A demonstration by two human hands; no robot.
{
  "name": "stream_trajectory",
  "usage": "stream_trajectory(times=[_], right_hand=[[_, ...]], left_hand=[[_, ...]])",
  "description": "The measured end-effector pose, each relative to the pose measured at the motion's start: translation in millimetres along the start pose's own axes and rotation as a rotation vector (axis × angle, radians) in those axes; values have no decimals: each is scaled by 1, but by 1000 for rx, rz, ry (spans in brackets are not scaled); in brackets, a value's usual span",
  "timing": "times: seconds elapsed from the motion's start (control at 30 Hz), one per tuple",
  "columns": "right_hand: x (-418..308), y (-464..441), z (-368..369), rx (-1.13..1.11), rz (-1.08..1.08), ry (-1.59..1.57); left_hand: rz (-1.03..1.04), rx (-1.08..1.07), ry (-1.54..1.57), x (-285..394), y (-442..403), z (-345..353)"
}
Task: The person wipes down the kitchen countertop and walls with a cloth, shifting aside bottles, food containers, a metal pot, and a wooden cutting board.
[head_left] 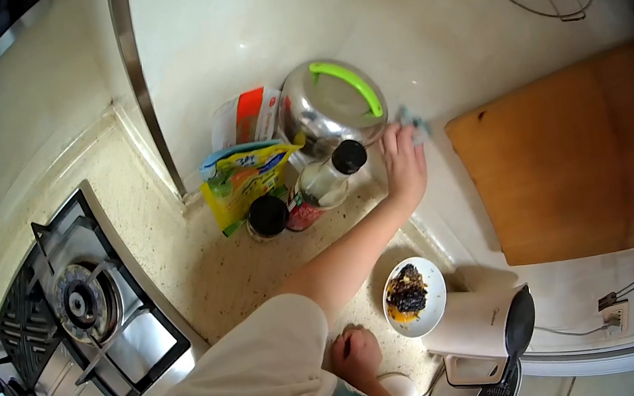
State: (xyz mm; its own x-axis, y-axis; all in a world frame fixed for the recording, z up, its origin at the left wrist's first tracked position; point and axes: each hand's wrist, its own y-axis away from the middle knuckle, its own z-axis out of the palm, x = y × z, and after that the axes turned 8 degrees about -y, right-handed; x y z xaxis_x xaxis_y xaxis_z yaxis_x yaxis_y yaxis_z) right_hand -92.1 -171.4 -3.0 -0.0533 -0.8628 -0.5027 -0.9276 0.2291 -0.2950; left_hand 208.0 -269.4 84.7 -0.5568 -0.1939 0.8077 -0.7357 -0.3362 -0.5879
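Observation:
My left hand [404, 152] reaches far across the counter to the wall, beside a steel pot [313, 120] whose lid has a bright green handle. At its fingertips is a small, blurred, pale blue-green crumpled thing [415, 124], which the fingers appear to grip. My right hand [356, 353] is curled closed, low over the counter near my body. A dark patch shows within its curl; whether it holds something is unclear. Between my hands stands a white bowl [437, 303] with dark, chopped food and yellow liquid.
Black-capped jars [323, 183] and a yellow packet [236, 186] crowd beside the pot. A gas stove [87, 317] lies left. To the right are a wooden board [576, 157] against the wall, a cream kettle [470, 327] and a plugged socket [616, 316].

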Motion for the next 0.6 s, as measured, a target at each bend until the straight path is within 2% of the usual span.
stream_trajectory(times=[0.03, 0.07, 0.13, 0.2, 0.27, 0.33, 0.4, 0.47, 0.53, 0.6], right_hand=[[8, 8, 4, 1, -44, 35], [-5, -1, -5, -10, -47, -55], [-17, -10, -13, -14, -52, -144], [-13, -6, -8, 35, -80, -143], [-9, -5, -7, 20, -88, -135], [-6, -2, -7, 1, -94, -128], [-2, -2, -5, -66, -7, -21], [3, 1, -1, -49, -35, 3], [14, 7, 6, -21, -114, 37], [31, 28, 19, -23, -188, 79]], left_hand=[[68, -110, -9, -8, 14, -4], [77, -110, -2, -13, 22, -8], [109, -258, 89, -17, 30, -14], [71, -221, 151, -1, 9, -11], [29, -25, 296, 22, -25, -5], [53, 12, 215, 30, -44, 1], [84, 51, 133, 29, -41, 0], [210, -188, 2, 8, -7, -5], [250, -236, -33, -17, 21, -13], [331, -385, -33, -34, 35, -28]])
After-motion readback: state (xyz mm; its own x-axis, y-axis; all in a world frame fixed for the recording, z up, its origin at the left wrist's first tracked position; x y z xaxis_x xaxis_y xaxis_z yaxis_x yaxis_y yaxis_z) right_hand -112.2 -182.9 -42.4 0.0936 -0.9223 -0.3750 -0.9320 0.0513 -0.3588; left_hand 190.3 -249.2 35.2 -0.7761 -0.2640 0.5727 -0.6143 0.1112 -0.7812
